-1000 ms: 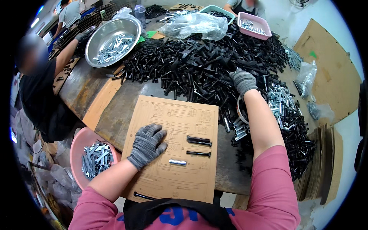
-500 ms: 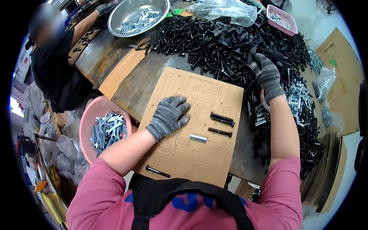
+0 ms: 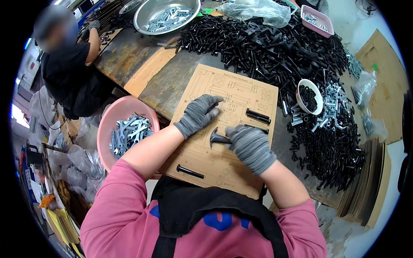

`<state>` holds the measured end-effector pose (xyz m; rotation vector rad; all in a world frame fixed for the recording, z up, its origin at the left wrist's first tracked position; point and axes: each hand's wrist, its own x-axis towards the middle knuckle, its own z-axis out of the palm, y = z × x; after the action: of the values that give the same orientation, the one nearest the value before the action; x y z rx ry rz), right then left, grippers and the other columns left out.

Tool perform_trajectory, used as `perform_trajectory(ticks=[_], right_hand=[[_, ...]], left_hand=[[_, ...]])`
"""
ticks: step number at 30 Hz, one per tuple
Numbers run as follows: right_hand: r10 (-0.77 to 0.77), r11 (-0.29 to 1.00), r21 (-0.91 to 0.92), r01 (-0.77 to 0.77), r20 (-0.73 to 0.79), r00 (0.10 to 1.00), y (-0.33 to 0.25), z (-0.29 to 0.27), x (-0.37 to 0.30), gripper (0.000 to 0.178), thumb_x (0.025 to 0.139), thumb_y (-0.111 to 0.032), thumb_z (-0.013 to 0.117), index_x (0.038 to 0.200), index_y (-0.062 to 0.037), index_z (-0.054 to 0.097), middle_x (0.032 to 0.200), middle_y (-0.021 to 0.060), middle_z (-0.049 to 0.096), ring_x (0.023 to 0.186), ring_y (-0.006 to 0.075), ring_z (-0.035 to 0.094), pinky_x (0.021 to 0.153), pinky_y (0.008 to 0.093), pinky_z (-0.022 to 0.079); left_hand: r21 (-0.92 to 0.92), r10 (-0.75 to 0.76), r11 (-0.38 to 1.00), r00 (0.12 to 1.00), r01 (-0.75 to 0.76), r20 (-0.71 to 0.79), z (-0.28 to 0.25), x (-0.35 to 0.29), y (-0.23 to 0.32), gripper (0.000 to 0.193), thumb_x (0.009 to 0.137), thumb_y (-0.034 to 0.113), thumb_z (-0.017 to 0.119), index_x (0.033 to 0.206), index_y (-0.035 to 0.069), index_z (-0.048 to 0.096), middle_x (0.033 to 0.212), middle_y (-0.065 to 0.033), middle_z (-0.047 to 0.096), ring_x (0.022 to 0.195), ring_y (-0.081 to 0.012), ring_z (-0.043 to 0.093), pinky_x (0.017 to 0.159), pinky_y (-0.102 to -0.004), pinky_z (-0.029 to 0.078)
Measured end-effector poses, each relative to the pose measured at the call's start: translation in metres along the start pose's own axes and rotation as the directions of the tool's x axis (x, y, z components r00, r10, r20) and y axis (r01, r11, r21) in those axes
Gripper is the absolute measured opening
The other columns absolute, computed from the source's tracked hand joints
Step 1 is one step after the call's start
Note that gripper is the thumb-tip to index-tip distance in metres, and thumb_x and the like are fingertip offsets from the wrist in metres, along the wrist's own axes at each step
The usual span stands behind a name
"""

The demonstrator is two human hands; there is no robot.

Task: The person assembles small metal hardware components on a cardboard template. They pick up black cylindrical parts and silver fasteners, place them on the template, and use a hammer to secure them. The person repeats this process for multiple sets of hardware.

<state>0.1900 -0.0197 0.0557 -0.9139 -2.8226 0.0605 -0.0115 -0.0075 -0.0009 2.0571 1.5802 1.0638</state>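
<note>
Head view: a brown cardboard sheet printed with outline drawings [image 3: 215,167] lies in the centre of the frame, its upper part over the grey metal desk [image 3: 163,90]. The gloved right hand [image 3: 251,148], right of centre, is curled around the stem of a black T-shaped metal piece with a curved head [image 3: 220,139]; the head points toward the left of the frame, over the sheet's middle. Its fingertips are partly hidden, and I cannot tell whether the piece touches the cardboard. The gloved left hand [image 3: 198,114], above and left of it, rests palm down on the sheet, thumb apart from the loosely gathered fingers, apparently gripping nothing.

A pair of black metal bolts [image 3: 258,115] lies near the sheet's right edge; another long black bolt [image 3: 190,171] lies at its lower left. Across the upper right spreads a heap of black metal parts [image 3: 275,56], with a white bowl of small black pieces [image 3: 306,83] beside it.

The step in hand looks like positioning the T-shaped piece over the drawings — that would call for lining it up, lowering it flat and loosening the right fingers, while the left palm steadies the sheet.
</note>
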Motion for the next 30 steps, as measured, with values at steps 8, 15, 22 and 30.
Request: perform_trajectory(ticks=[8,15,22,30], right_hand=[[0.505,0.8,0.534,-0.272,-0.356,0.786,0.057,-0.015,-0.061,0.023,0.076,-0.016,0.064,0.096,-0.004,0.061,0.084,0.01,0.063,0.074,0.0184,0.061,0.068,0.0284,0.048],[0.64,0.61,0.71,-0.352,-0.18,0.747,0.037,-0.032,-0.08,0.021,0.078,-0.018,0.063,0.089,-0.0005,0.061,0.078,0.0105,0.062,0.072,0.0172,0.06,0.066,0.0277,0.048],[0.494,0.068,0.935,-0.348,0.271,0.826,0.006,-0.027,-0.062,0.02,0.081,-0.021,0.061,0.094,-0.0055,0.063,0.071,0.0035,0.062,0.061,0.0085,0.055,0.055,0.0206,0.045],[0.211,-0.178,0.947,-0.267,0.302,0.93,-0.031,0.008,-0.038,0.024,0.081,-0.013,0.058,0.104,-0.0056,0.058,0.083,0.0076,0.061,0.072,0.0133,0.059,0.062,0.025,0.05]], left_hand=[[0.312,0.057,0.927,0.902,-0.206,0.427,-0.02,-0.043,0.046,0.024,0.076,0.03,0.06,0.09,0.01,0.061,0.068,-0.0104,0.057,0.066,-0.0269,0.057,0.06,-0.0354,0.046],[0.341,0.019,0.925,0.918,-0.166,0.397,-0.014,-0.043,0.045,0.022,0.076,0.026,0.06,0.089,0.009,0.06,0.071,-0.011,0.057,0.069,-0.0278,0.057,0.062,-0.0366,0.046],[-0.015,-0.186,0.98,0.949,0.196,0.253,-0.038,-0.063,0.076,0.038,0.076,0.025,0.063,0.107,0.005,0.054,0.082,-0.0095,0.055,0.071,-0.0206,0.056,0.065,-0.0304,0.046],[-0.481,-0.302,0.75,0.882,0.453,0.36,-0.069,-0.103,0.052,0.031,0.077,0.009,0.063,0.106,0.001,0.054,0.09,-0.0039,0.057,0.082,-0.0091,0.052,0.074,-0.0226,0.043]])
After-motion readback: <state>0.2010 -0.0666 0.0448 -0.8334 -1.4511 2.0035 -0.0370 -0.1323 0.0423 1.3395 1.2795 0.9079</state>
